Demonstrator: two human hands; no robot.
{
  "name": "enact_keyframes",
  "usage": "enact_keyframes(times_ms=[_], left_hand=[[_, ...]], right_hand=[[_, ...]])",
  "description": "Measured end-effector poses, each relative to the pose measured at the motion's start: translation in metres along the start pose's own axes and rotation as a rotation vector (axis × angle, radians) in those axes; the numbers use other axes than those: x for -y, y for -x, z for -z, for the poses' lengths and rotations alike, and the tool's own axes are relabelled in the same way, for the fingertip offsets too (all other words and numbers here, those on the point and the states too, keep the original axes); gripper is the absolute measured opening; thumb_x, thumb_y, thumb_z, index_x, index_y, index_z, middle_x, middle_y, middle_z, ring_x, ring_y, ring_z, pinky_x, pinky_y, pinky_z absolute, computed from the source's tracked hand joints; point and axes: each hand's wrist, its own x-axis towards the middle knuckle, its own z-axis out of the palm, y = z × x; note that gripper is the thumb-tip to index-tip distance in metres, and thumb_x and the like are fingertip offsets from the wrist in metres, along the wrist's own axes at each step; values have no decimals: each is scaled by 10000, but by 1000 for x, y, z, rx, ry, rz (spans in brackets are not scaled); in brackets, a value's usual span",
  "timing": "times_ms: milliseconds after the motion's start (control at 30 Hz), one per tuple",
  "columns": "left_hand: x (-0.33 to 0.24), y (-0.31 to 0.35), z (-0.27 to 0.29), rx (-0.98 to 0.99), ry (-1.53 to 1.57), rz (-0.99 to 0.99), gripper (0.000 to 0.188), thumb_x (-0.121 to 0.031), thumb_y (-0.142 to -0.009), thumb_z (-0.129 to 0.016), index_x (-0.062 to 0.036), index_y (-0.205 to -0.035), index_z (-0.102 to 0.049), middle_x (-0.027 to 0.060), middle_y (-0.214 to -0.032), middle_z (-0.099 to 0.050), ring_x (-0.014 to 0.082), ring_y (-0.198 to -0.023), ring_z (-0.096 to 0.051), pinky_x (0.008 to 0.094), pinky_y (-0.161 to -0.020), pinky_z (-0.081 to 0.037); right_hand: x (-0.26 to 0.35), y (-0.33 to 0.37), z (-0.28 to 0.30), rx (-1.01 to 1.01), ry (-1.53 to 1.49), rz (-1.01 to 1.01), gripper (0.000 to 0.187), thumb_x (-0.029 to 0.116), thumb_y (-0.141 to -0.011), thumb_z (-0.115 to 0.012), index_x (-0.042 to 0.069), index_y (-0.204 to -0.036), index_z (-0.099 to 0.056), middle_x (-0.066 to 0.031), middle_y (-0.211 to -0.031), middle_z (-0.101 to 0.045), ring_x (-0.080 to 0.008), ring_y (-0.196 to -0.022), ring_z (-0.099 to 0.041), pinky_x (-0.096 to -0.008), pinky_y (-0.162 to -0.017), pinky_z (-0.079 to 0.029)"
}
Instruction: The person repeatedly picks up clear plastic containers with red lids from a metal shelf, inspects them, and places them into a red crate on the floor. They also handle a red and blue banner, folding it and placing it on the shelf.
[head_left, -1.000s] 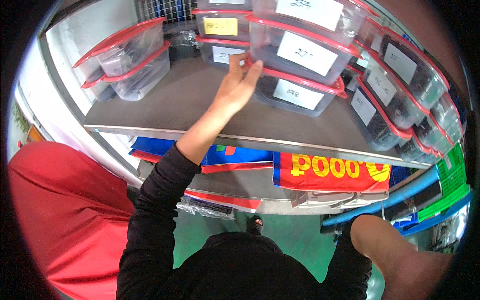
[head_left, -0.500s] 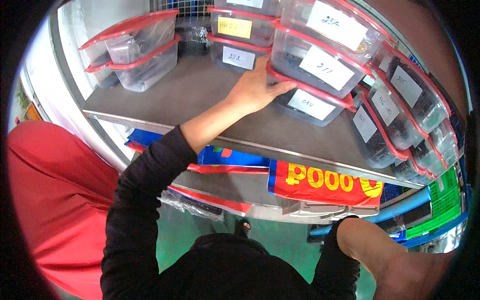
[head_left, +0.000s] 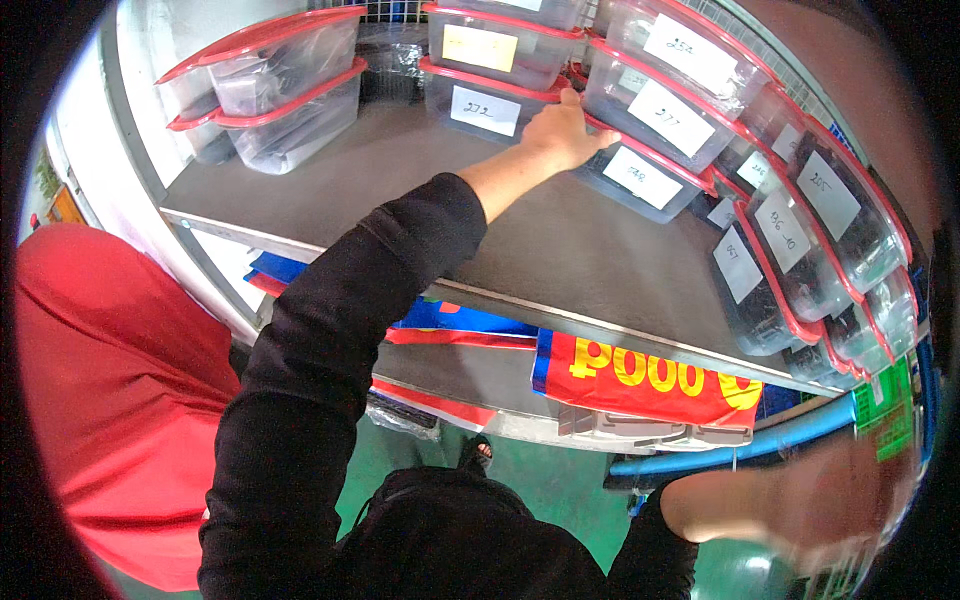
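Observation:
My left hand [head_left: 562, 135] reaches across the shelf to a stack of clear plastic boxes with red lids. Its thumb lies along the front rim of the bottom box [head_left: 640, 182], and the fingers go round its left corner, partly hidden. On that box rest a middle box [head_left: 662, 118] and a top box [head_left: 690, 52], each with a white label on its front. Away from the shelf, at the lower right, my right hand [head_left: 845, 500] is smeared by motion, so its fingers do not show.
More lidded boxes stand left [head_left: 300, 120], in the middle [head_left: 485, 108] and right [head_left: 770, 230] on the brown shelf [head_left: 390, 160]. Below hang a red banner [head_left: 650, 378] and a blue tube [head_left: 740, 450]. A person in red clothing [head_left: 120, 400] is close on my left.
The stack under my left hand has slid back and slightly right on the shelf, the hand moving with it. My right arm has swung at the lower right.

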Motion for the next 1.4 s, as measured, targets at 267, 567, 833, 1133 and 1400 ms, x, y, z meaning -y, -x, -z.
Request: enact_keyframes(times_ms=[267,567,833,1133,1400], left_hand=[[26,-10,-4,120,140,-72,1058,-647,-736,-601,53,-1406,-178,331,-1201,-504,382,-1113,-549,399,-890,-484],[12,-14,-15,84,22,23,839,-570,-846,-523,18,-1379,-252,257,-1158,-575,377,-1111,-546,397,-973,-421],[21,1,11,249,55,19,916,-579,-853,-495,-12,-1440,-78,299,-1268,-475,394,-1197,-470,409,-1030,-363],[-2,150,106,244,-101,-345,412,-224,-844,-614,1,-1180,-538,215,-1163,-575,373,-1013,-582,419,-852,-487],[46,188,159,-103,30,-247,480,-185,-844,-631,5,-1257,-476,212,-1223,-547,334,-1136,-539,380,-946,-436]], right_hand=[[-210,112,36,971,874,-1000,867,342,-792,-677,-50,-1409,-210,-288,-1390,-343,-351,-1176,-509,-385,-984,-403],[-277,127,41,1109,1051,-989,937,349,-785,-666,-49,-1428,-113,-276,-1407,-323,-332,-1290,-387,-357,-1072,-307],[-229,86,-33,1097,1171,-441,360,234,-793,-673,100,-1087,-513,-136,-911,-670,-298,-838,-663,-420,-672,-529],[-267,175,-169,1245,775,-274,251,288,-783,-677,71,-890,-610,-85,-945,-615,-283,-894,-620,-406,-716,-502],[-222,177,-189,1252,740,-249,129,130,-743,-667,78,-857,-638,-94,-913,-593,-316,-871,-625,-437,-703,-518]])
